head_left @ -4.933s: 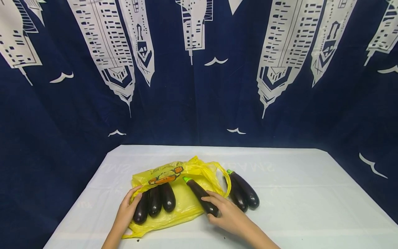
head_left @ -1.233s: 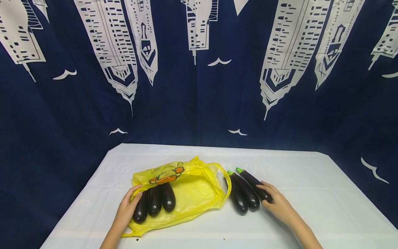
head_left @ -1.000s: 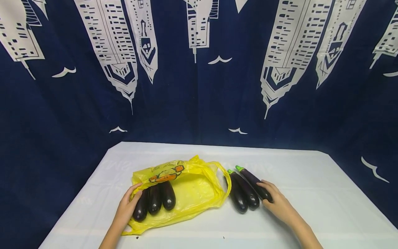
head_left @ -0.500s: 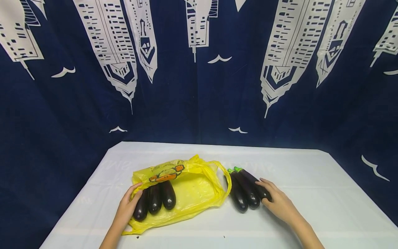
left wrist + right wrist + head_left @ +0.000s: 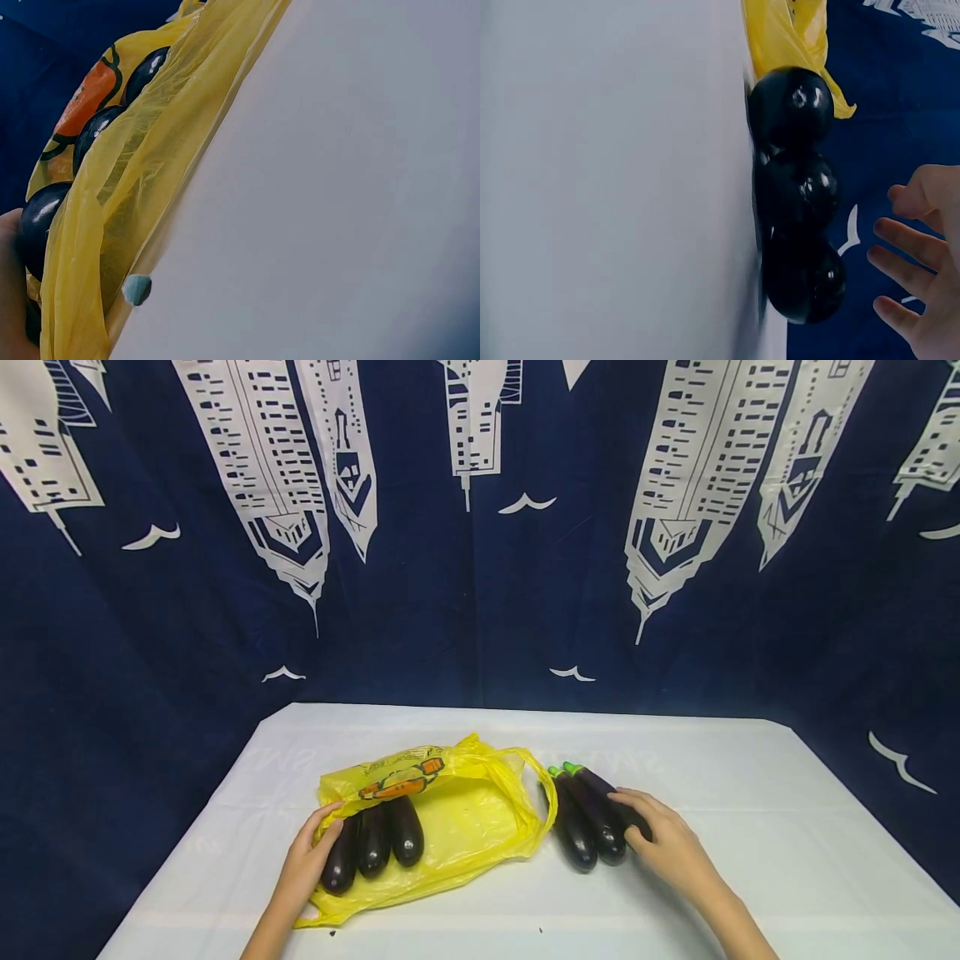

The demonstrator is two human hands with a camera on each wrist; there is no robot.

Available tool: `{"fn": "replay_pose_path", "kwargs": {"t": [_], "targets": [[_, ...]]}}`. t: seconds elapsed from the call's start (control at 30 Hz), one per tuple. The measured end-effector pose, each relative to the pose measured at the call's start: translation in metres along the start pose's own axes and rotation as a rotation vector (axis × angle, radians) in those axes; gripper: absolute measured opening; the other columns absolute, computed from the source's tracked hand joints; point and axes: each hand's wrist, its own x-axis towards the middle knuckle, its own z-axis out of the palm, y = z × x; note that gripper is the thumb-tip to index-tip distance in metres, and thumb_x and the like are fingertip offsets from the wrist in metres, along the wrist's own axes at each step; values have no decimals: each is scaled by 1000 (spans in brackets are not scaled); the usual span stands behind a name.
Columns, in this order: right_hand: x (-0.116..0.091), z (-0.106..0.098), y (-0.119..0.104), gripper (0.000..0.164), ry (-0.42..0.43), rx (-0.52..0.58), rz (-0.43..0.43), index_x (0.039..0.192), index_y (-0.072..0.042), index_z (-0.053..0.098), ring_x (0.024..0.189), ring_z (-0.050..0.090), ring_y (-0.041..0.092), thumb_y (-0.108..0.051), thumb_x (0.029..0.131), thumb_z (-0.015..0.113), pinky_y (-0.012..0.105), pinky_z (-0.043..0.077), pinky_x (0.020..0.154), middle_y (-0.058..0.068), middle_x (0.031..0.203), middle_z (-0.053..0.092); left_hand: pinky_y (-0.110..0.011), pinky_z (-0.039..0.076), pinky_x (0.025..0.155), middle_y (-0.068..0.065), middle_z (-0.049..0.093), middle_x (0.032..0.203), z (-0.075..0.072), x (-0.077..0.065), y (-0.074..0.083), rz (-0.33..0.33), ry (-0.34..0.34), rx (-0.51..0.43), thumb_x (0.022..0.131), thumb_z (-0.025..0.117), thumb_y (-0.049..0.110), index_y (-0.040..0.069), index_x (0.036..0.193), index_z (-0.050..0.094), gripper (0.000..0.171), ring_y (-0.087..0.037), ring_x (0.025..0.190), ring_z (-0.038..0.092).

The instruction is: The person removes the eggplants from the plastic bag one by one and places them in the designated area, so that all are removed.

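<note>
Right grip (image 5: 667,843), its fingers apart, is at the rightmost eggplant (image 5: 600,786), which lies beside two others (image 5: 592,818) on the counter (image 5: 787,860) and should handle as firm, moderately heavy, slick-skinned and bruisable, best taken around its thick body.

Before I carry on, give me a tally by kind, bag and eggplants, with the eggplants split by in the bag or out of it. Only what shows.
Yellow plastic bag: 1
Eggplants in its open mouth: 3
Eggplants outside it, on the table: 3
Total: 7 (6 eggplants, 1 bag)
</note>
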Motion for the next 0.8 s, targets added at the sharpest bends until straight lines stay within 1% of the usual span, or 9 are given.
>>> {"fn": "replay_pose_path", "kwargs": {"t": [0.2,0.3,0.53,0.67,0.8], "targets": [[-3,0,-10,38,67,-12,-100,117,-13,59,111,55,35,-6,79,60,55,46,87,7,121,60,-63,16,106,-15,30,146,0,1,-1,11,0,-3,92,41,51,17,134,39,53,-39,137,19],[-4,1,-14,37,86,-10,-131,116,-14,60,110,56,33,-8,80,62,53,47,86,6,120,61,-63,17,106,-16,31,146,0,1,-1,13,-1,-2,92,41,50,17,134,40,53,-38,137,19],[-7,4,-27,34,56,17,-156,117,-16,60,112,54,34,-15,83,63,57,44,87,6,123,59,-63,17,106,-16,31,146,0,0,-1,12,-3,-5,92,42,50,17,134,40,53,-39,137,19],[-8,5,-35,33,52,7,-173,115,-16,61,112,55,32,-17,83,64,56,45,87,6,123,59,-63,17,106,-15,31,146,0,1,-1,12,-5,-10,92,42,50,18,134,40,53,-38,137,20],[-10,6,-43,35,23,2,-167,116,-15,61,113,54,32,-18,82,65,55,46,87,6,125,58,-64,17,106,-15,30,146,1,0,-1,2,-6,0,91,41,52,18,134,39,55,-38,137,19]]}}
